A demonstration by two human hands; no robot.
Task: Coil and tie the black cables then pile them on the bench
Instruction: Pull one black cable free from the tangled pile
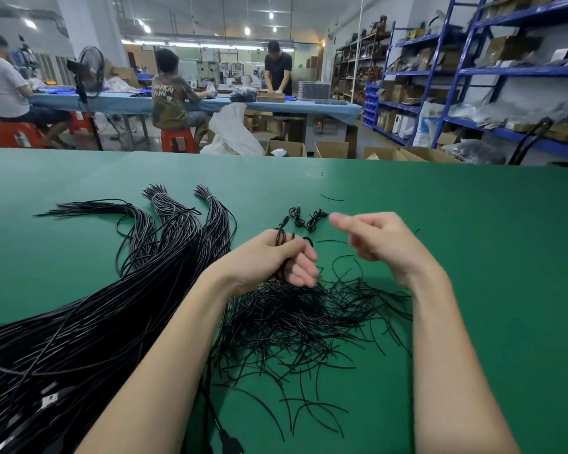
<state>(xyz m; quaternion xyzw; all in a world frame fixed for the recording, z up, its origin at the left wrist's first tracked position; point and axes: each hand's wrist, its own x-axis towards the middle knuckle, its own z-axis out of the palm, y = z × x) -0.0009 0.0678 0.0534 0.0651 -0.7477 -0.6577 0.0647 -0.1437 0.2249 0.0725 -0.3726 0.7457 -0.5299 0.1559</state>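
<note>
My left hand (pixel 276 260) grips a coiled black cable (pixel 280 239) above the green bench (pixel 473 257), fingers curled round the loops. My right hand (pixel 374 239) hovers just to the right, blurred, fingers loosely curled; whether it pinches a tie I cannot tell. A large bundle of long black cables (pixel 79 322) fans across the left of the bench, its far ends bound in bunches (pixel 158 198). A heap of short black twist ties (pixel 309 322) lies under and before my hands. Two coiled, tied cables (pixel 309 219) lie just beyond my hands.
The bench's far edge (pixel 276 157) runs across the middle of the view. Beyond it, people work at a blue table (pixel 210 103); cardboard boxes (pixel 332 149) stand on the floor and blue shelving (pixel 473 77) lines the right. A loose tie (pixel 332 198) lies farther back.
</note>
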